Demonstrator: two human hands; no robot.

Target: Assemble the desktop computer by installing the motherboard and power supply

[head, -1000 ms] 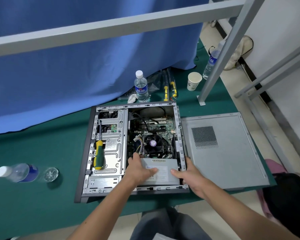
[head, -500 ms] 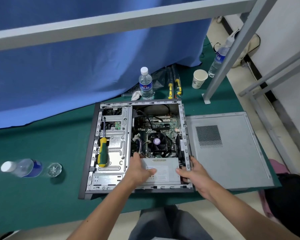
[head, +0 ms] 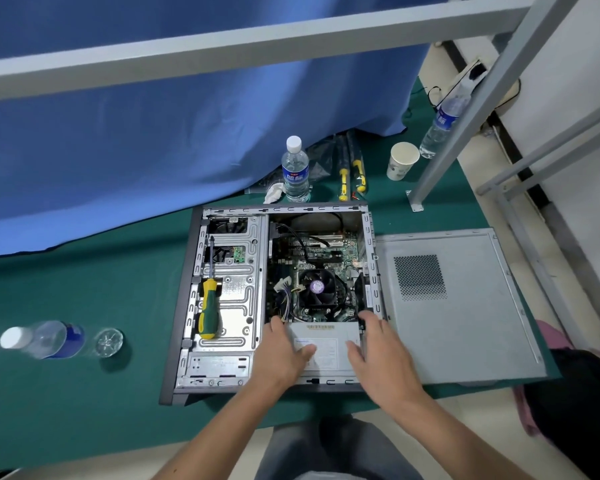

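Note:
An open desktop case (head: 187,306) lies flat on the green table. Inside it sits the motherboard (head: 326,252) with a black CPU fan (head: 317,287). The grey power supply (head: 328,344) lies at the case's near right corner. My left hand (head: 281,351) rests on the supply's left part, thumb across its label. My right hand (head: 378,348) lies on its right end, fingers reaching along the case's right wall. A yellow-green screwdriver (head: 208,306) lies on the drive cage.
The grey side panel (head: 458,306) lies right of the case. A water bottle (head: 295,169), two yellow-handled tools (head: 352,171) and a paper cup (head: 402,161) stand behind it. Another bottle (head: 44,339) lies at the left. A metal frame post (head: 465,116) stands at the right.
My right hand has moved from the case's right edge onto the power supply's right end. My left hand stays on the supply. The camera has shifted slightly.

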